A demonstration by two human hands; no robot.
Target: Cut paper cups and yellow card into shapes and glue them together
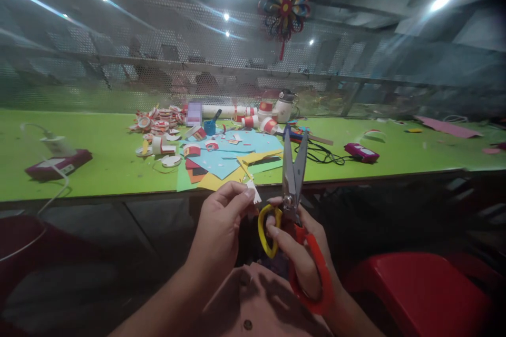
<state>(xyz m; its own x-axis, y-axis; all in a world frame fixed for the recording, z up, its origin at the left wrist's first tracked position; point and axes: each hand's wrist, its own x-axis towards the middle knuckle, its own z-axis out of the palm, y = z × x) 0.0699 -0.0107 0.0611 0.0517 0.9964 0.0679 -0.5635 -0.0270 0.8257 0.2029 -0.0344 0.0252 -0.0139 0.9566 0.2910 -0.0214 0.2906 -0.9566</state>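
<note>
My left hand [221, 221] pinches a small white paper scrap [253, 191] between thumb and fingertips, just below the table's front edge. My right hand [300, 253] grips scissors [293, 179] with a yellow and a red handle loop; the blades point up, slightly apart, to the right of the scrap. Both hands hover over my lap, close together.
A green table [98, 168] carries sheets of blue, yellow and orange paper [225, 160], several red-and-white paper rolls [162, 126], a white tube [225, 111], a magenta box [361, 152] with a black cable, and a dark red box [57, 164]. A red chair [422, 289] stands at right. A paper flower [285, 5] hangs above.
</note>
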